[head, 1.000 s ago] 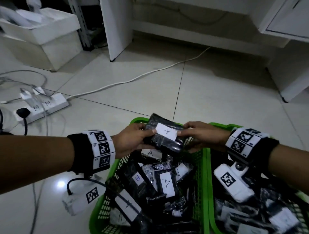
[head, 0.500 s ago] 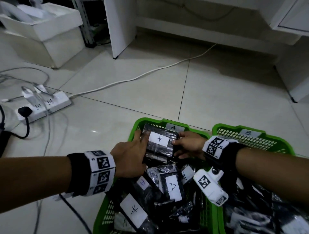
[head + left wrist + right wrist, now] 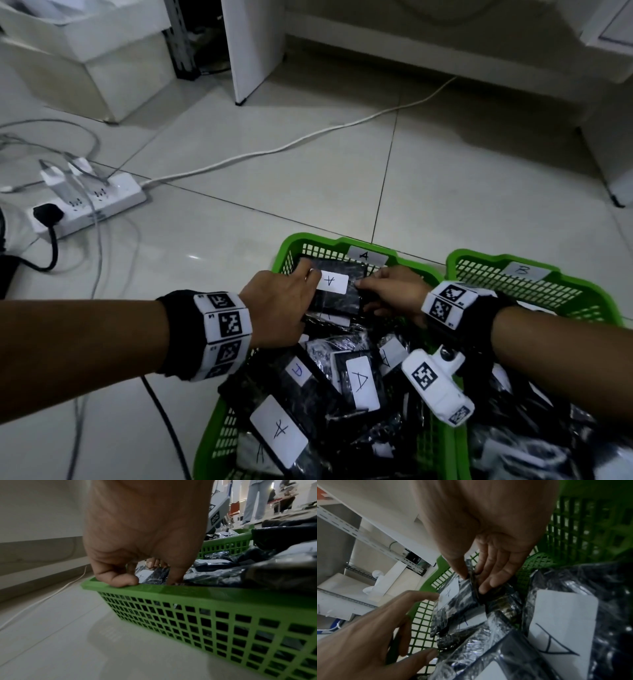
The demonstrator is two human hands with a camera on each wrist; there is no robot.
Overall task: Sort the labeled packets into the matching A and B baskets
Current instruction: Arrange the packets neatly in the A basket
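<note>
Two green baskets stand side by side on the floor: basket A (image 3: pixel 301 240) on the left and basket B (image 3: pixel 479 255) on the right, both holding several black packets. A black packet with a white "A" label (image 3: pixel 337 291) lies low at the far end of basket A. My right hand (image 3: pixel 376 291) pinches its right edge, thumb on top and fingers beneath (image 3: pixel 476 580). My left hand (image 3: pixel 294 294) has straight fingers, and its index tip touches the label's left edge (image 3: pixel 436 596). In the left wrist view, the left hand (image 3: pixel 120 580) sits at basket A's rim (image 3: pixel 171 588).
A white power strip (image 3: pixel 92 198) with plugs and a white cable (image 3: pixel 274 150) lie on the tiled floor to the left. A white box (image 3: pixel 85 51) and a cabinet panel (image 3: pixel 253 51) stand further back. A black cable (image 3: pixel 164 411) runs beside basket A.
Both hands have carried the "A" packet down from above the baskets into the far end of basket A. The left hand's fingers have loosened from holding it to touching it.
</note>
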